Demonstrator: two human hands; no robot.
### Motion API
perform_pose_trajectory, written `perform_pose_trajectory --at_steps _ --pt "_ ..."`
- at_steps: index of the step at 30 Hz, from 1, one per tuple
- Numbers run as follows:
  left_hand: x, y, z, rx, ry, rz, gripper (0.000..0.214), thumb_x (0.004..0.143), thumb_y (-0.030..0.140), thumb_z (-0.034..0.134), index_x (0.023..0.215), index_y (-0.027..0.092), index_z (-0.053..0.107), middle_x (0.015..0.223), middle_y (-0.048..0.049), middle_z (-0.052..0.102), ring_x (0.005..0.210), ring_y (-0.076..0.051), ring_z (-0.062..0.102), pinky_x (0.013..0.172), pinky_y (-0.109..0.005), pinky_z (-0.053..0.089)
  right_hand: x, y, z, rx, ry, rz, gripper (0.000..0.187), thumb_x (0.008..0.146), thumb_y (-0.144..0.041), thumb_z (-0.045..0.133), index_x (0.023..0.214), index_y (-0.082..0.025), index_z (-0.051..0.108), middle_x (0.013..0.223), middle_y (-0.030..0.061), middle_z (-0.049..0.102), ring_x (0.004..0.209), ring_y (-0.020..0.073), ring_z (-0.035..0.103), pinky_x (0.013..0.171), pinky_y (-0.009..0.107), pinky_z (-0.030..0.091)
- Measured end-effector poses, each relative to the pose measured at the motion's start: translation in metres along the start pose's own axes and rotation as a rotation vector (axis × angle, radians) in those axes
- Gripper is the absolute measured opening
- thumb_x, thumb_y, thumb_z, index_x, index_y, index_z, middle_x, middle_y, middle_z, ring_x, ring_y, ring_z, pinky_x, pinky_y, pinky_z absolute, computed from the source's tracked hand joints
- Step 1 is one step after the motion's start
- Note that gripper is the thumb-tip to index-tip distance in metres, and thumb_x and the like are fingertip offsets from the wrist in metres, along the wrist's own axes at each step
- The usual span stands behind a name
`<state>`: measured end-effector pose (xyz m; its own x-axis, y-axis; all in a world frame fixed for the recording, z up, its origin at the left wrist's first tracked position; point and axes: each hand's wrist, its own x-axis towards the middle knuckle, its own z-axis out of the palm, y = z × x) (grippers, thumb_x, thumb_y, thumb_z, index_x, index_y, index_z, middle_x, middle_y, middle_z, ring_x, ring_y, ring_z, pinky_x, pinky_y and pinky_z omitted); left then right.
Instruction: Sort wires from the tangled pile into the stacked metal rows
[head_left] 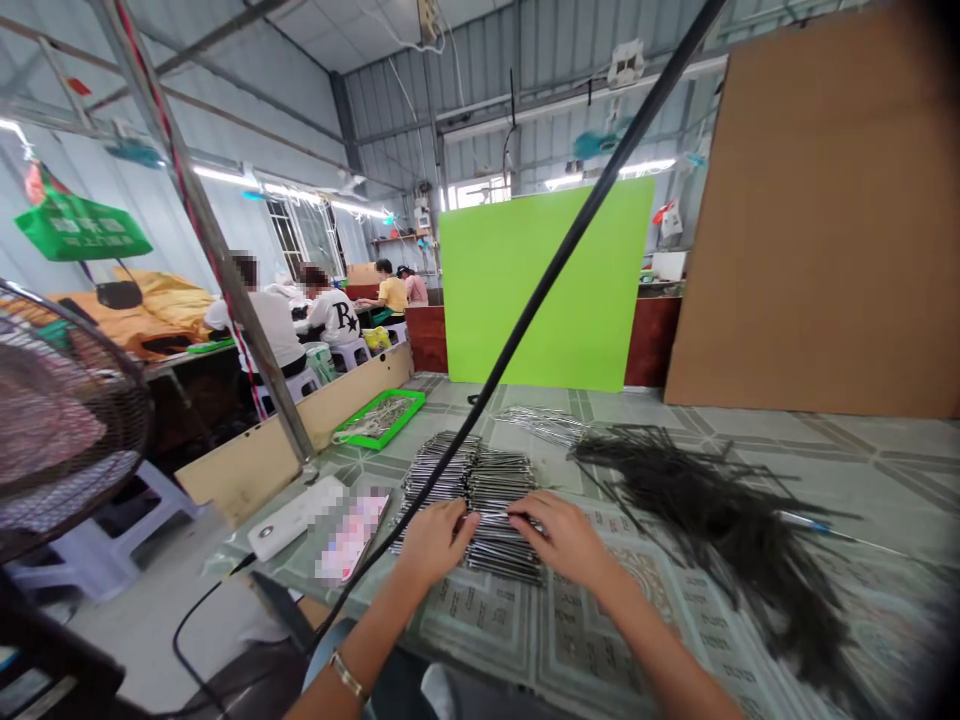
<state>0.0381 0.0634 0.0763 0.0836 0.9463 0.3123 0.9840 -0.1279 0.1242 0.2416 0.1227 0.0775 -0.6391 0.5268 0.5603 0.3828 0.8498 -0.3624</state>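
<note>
A neat stack of thin dark metal rods [472, 490] lies on the patterned table cover [570, 640] right in front of me. My left hand [435, 540] rests on the stack's near left edge, fingers curled down onto the rods. My right hand [562, 535] presses on the near right side, fingers bent and touching the rod ends. To the right lies a loose tangled heap of black rods [720, 510]. A smaller bundle of shiny rods [544, 422] sits behind the stack.
A green tray [380, 417] with metal parts stands at the back left. A white power bank [296, 517] and a phone [352, 535] lie left of the stack. A black cable [540, 290] crosses diagonally. Green board [540, 290], cardboard sheet [825, 220], fan [60, 420], seated people [330, 310].
</note>
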Motion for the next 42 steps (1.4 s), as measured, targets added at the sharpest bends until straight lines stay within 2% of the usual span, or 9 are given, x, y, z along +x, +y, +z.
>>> perform_pose_trajectory --at_steps 10,17,24,30,34,37,40,42 --pt "0.005 0.001 0.004 0.0 -0.009 0.005 0.038 0.093 0.04 0.027 0.076 0.019 0.054 0.073 -0.003 0.066 0.072 -0.017 0.063 0.06 -0.025 0.037 0.001 0.005 -0.007 0.019 0.0 0.019 0.019 0.09 -0.027 0.045 0.095 -0.021 0.063 0.089 0.0041 0.068 0.082 0.016 0.062 0.074 0.028 0.048" --pt "0.002 0.0 0.003 -0.042 -0.027 0.002 0.038 0.092 0.041 0.03 0.075 0.018 0.054 0.073 -0.0029 0.066 0.074 -0.017 0.063 0.06 -0.025 0.037 0.001 0.009 -0.001 -0.032 -0.029 -0.022 0.02 0.09 -0.026 0.045 0.095 -0.021 0.064 0.087 0.005 0.067 0.082 0.0174 0.062 0.072 0.029 0.049" --pt "0.002 -0.006 0.008 0.016 -0.011 0.001 0.038 0.091 0.044 0.031 0.075 0.02 0.055 0.072 -0.0013 0.066 0.071 -0.018 0.063 0.056 -0.026 0.035 0.001 0.013 0.002 -0.025 -0.075 -0.022 0.019 0.09 -0.026 0.046 0.096 -0.021 0.063 0.089 0.0051 0.067 0.084 0.0171 0.062 0.074 0.029 0.049" --pt "0.002 -0.007 0.011 0.013 -0.012 0.019 0.038 0.091 0.044 0.031 0.076 0.02 0.056 0.07 -0.0019 0.064 0.068 -0.018 0.063 0.057 -0.026 0.038 0.001 0.012 0.006 -0.031 -0.082 -0.038 0.018 0.09 -0.025 0.046 0.096 -0.021 0.062 0.088 0.0049 0.068 0.082 0.017 0.063 0.071 0.028 0.049" --pt "0.004 0.001 0.008 -0.112 -0.023 0.059 0.032 0.091 0.04 0.033 0.083 0.019 0.055 0.079 -0.0039 0.064 0.077 -0.019 0.062 0.066 -0.027 0.045 0.001 0.012 0.011 -0.029 -0.099 -0.037 0.018 0.09 -0.026 0.046 0.097 -0.021 0.062 0.088 0.0047 0.068 0.081 0.017 0.063 0.071 0.028 0.049" --pt "0.007 0.012 0.007 -0.32 0.02 0.166 0.03 0.09 0.038 0.035 0.104 0.016 0.051 0.099 -0.0082 0.062 0.093 -0.019 0.059 0.081 -0.031 0.047 0.0 0.01 0.017 -0.012 -0.118 -0.01 0.019 0.09 -0.026 0.045 0.095 -0.021 0.063 0.087 0.0056 0.067 0.081 0.0178 0.063 0.07 0.029 0.048" --pt "0.012 0.023 0.01 -0.513 0.134 0.31 0.05 0.089 0.044 0.035 0.125 0.01 0.037 0.119 -0.016 0.051 0.114 -0.023 0.048 0.096 -0.037 0.041 0.0 0.01 0.023 0.029 -0.124 0.025 0.019 0.087 -0.023 0.047 0.096 -0.02 0.063 0.087 0.0069 0.068 0.081 0.0188 0.063 0.071 0.03 0.049" --pt "0.013 0.028 0.016 -0.598 0.195 0.395 0.062 0.089 0.049 0.032 0.134 0.008 0.026 0.132 -0.0207 0.039 0.127 -0.026 0.035 0.105 -0.042 0.032 0.0 0.012 0.026 0.061 -0.123 0.054 0.019 0.086 -0.022 0.048 0.097 -0.019 0.064 0.087 0.0072 0.068 0.081 0.0194 0.063 0.072 0.031 0.049"
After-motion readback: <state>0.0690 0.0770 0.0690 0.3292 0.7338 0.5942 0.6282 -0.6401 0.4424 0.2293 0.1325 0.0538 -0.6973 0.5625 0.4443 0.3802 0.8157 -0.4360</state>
